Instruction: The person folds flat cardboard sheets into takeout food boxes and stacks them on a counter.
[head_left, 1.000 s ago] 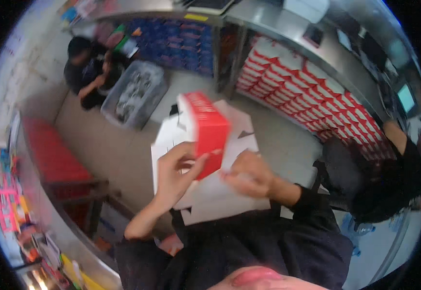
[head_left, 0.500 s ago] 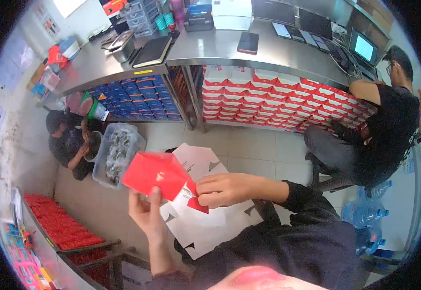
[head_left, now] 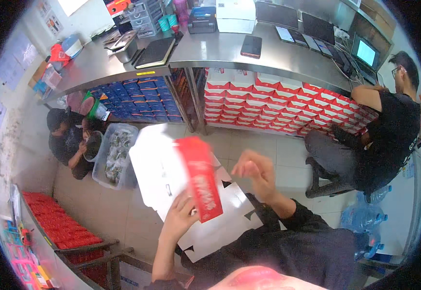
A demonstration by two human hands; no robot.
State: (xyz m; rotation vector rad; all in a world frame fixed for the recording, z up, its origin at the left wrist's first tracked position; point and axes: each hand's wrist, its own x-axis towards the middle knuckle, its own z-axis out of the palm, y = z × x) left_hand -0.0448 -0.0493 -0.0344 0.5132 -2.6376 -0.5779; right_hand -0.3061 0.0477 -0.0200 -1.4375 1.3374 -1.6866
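My left hand grips the lower edge of a red and white carton, held tilted above my lap. Its printed red panel faces up on the right, and a broad white panel with small slots spreads to the left. To the right of the carton my right hand is raised and apart from it, with its fingers smeared by motion. Flat white die-cut card sheets with notched edges lie across my lap below both hands. The carton covers part of them.
A clear tub of small wrapped packets stands left, beside a crouching person. Another person sits at right near water bottles. Stacked red and white boxes fill the space under the metal counter.
The carton has turned and opened out, so its white panel now shows beside the red one. My right hand has let go and moved up and right.
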